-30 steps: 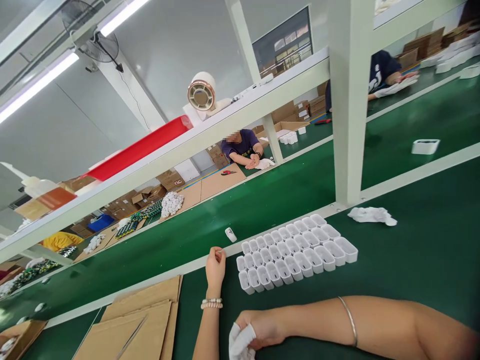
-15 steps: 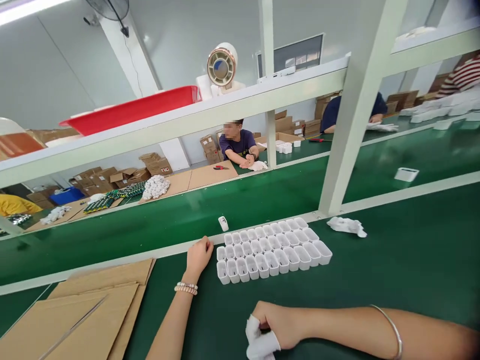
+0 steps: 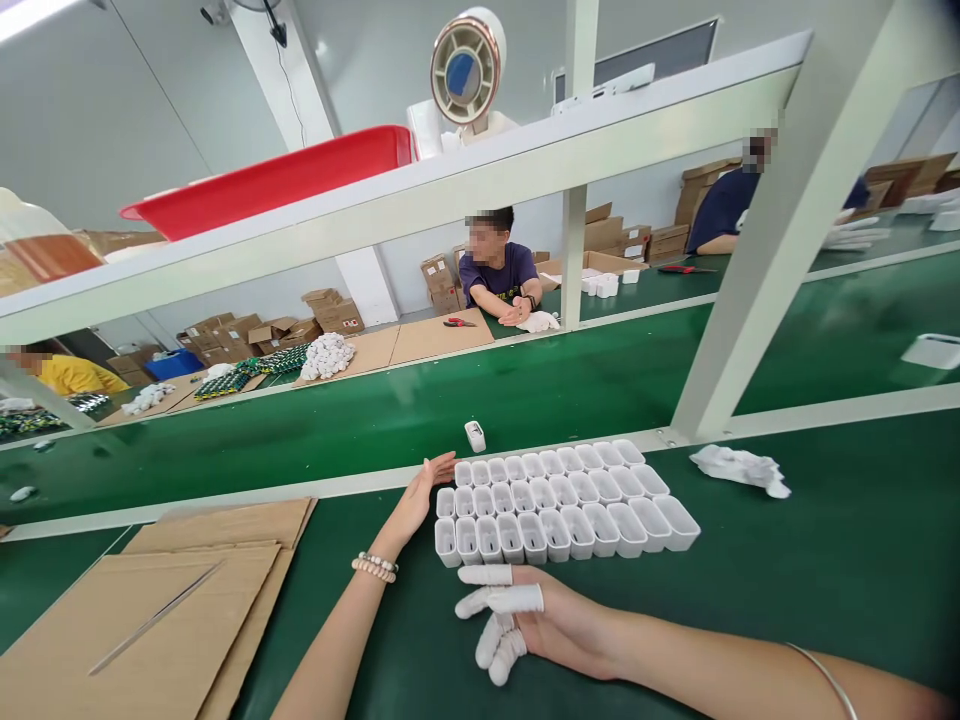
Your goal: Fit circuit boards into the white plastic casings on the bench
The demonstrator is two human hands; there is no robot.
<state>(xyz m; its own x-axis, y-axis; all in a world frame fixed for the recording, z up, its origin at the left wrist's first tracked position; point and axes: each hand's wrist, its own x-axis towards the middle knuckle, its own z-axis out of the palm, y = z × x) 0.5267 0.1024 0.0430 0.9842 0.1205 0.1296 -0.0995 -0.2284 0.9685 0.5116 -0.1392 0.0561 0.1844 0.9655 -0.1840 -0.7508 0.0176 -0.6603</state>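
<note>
Small white plastic cups (image 3: pixel 534 535), open at the top, stand in three close rows on the green table; dark marks show inside several. My left hand (image 3: pixel 417 496) is at the back left corner of the rows, fingers stretched out and nothing in them. White finger covers sit on the fingers of my right hand (image 3: pixel 517 615), which is spread open just in front of the front row, holding nothing. Beyond the rows a small white plastic piece (image 3: pixel 474 436) with a dark opening lies on the green belt.
Flattened cardboard (image 3: pixel 142 620) lies at the left. A crumpled white glove or cloth (image 3: pixel 741 470) is right of the cups, near a pale post (image 3: pixel 765 270). A shelf with a red tray (image 3: pixel 285 185) crosses above. Across the belt sits a co-worker (image 3: pixel 501 270).
My right hand has moved up toward the front row, its fingers uncurling from a closed grip. My left hand has stretched its fingers out beside the back row. The view has shifted.
</note>
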